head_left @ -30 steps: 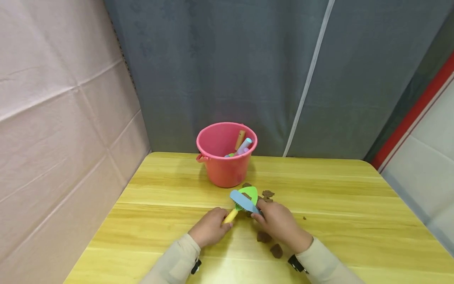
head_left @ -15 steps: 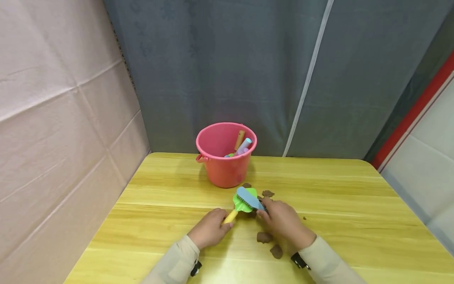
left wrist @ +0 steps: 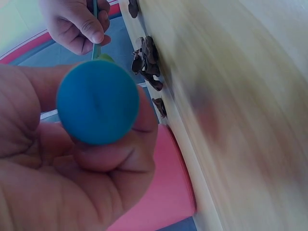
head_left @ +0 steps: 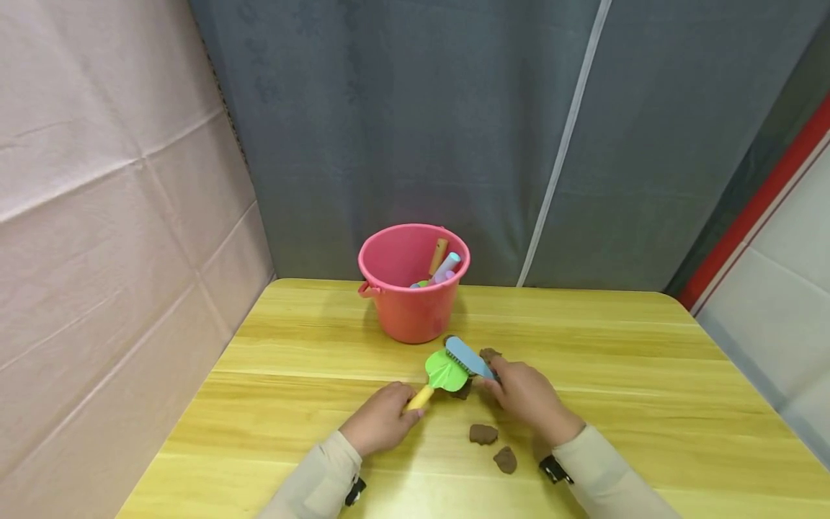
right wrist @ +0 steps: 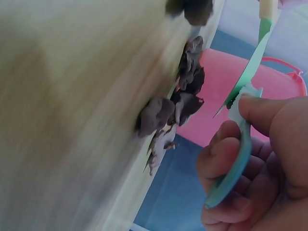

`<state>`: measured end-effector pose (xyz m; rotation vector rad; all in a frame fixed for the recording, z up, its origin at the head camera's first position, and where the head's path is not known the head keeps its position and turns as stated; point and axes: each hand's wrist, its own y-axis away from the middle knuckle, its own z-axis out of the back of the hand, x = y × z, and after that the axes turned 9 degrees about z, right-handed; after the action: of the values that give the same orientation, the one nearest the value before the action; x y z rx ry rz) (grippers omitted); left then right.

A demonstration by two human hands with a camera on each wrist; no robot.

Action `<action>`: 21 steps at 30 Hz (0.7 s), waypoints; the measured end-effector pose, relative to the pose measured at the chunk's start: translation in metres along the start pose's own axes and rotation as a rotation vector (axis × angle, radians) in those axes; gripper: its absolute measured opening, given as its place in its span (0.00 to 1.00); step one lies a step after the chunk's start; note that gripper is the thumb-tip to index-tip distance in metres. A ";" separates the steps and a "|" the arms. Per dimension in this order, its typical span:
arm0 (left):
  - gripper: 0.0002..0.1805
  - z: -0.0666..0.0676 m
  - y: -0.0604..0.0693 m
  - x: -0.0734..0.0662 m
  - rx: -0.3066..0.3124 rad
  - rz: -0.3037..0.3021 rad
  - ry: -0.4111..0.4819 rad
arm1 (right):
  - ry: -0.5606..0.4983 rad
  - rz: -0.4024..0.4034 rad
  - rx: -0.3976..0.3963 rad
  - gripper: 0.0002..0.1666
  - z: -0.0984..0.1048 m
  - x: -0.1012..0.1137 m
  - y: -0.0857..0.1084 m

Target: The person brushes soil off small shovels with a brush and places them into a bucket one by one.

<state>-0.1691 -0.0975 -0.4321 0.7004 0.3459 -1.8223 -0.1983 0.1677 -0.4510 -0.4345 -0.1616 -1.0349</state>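
My left hand [head_left: 381, 419] grips the yellow handle of a small toy shovel, its green blade [head_left: 443, 371] held above the table. The round end of the handle [left wrist: 97, 102] fills the middle of the left wrist view. A blue brush [head_left: 464, 353] is in my right hand [head_left: 533, 401], pinched by thumb and curled fingers. Its bristles meet the right part of the shovel blade. Dark brown lumps [right wrist: 156, 115], soft-looking like clay, lie on the table beyond the tools; one brown lump [head_left: 462, 391] shows partly from under the blade.
A pink bucket [head_left: 413, 317] stands behind the tools, with several toy handles [head_left: 446, 267] leaning inside it. Two more brown lumps [head_left: 483, 434] lie nearer me, left of my right wrist. A grey curtain [head_left: 415, 130] hangs behind the wooden table [head_left: 292, 346].
My right hand has drawn the brush rightward across the shovel blade. The brown bit seen on the blade is gone from it. My left hand has barely moved.
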 end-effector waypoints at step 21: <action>0.08 0.008 0.000 0.006 0.032 0.030 -0.009 | -0.050 -0.053 -0.029 0.12 0.014 -0.014 0.002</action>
<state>-0.1725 -0.1065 -0.4291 0.7160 0.2991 -1.8058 -0.2029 0.1854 -0.4432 -0.4852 -0.2039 -1.0803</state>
